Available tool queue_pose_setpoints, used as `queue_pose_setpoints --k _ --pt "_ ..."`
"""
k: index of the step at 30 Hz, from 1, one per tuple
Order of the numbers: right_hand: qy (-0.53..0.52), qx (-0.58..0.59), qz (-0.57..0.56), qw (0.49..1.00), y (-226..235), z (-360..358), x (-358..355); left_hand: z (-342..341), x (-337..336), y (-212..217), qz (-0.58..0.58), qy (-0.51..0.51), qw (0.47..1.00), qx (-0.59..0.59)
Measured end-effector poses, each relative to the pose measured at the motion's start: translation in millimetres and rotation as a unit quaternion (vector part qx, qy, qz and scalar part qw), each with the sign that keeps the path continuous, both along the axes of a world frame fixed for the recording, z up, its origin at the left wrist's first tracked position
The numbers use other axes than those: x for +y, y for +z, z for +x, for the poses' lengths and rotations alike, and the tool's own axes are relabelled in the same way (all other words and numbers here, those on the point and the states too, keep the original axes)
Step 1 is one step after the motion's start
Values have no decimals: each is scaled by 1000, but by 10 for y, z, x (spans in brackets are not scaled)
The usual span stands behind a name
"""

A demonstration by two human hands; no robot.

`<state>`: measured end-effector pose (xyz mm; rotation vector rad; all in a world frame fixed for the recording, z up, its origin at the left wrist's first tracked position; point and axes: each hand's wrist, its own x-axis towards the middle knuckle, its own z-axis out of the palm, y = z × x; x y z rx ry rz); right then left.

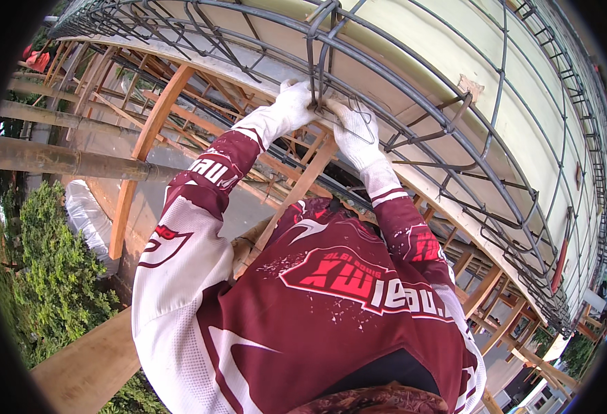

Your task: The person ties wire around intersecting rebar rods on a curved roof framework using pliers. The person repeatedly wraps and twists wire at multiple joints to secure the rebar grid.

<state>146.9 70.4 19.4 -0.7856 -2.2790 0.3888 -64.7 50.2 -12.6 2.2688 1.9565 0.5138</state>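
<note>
My two hands, in white knitted gloves, meet at the lower edge of a steel rebar cage (pixel 414 96). Closed fingers of my left hand (pixel 293 107) grip the foot of an upright stirrup (pixel 311 65) where it meets a lower bar. Just right of it, my right hand (pixel 357 132) is pinched, its fingertips pointing to the same joint. Thin tie wire (pixel 367 119) loops out from its fingers and across the back of the glove. The exact twist of wire at the joint is hidden by the fingertips.
Pale formwork panels (pixel 386 27) lie beneath the rebar. A red-handled tool (pixel 560 265) rests against the mesh at right. Wooden props (pixel 153 131) and round poles (pixel 75 162) stand below at left, above a drop to the ground. A timber plank (pixel 89 355) crosses lower left, near green shrubs (pixel 55 255).
</note>
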Motion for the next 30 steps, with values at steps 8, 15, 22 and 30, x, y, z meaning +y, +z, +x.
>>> queue_pose_setpoints --k 8,15,22,30 --pt "19 -1 -82 996 -162 175 -337 23 18 48 -70 11 997 -30" --pt "-35 34 -110 993 -274 201 -392 45 -4 148 -50 7 997 -58" --pt "-52 97 -178 978 -226 183 -314 6 5 186 -67 -21 997 -32" --pt "-89 176 -240 951 -201 174 -226 -213 18 167 -100 -121 987 -36"
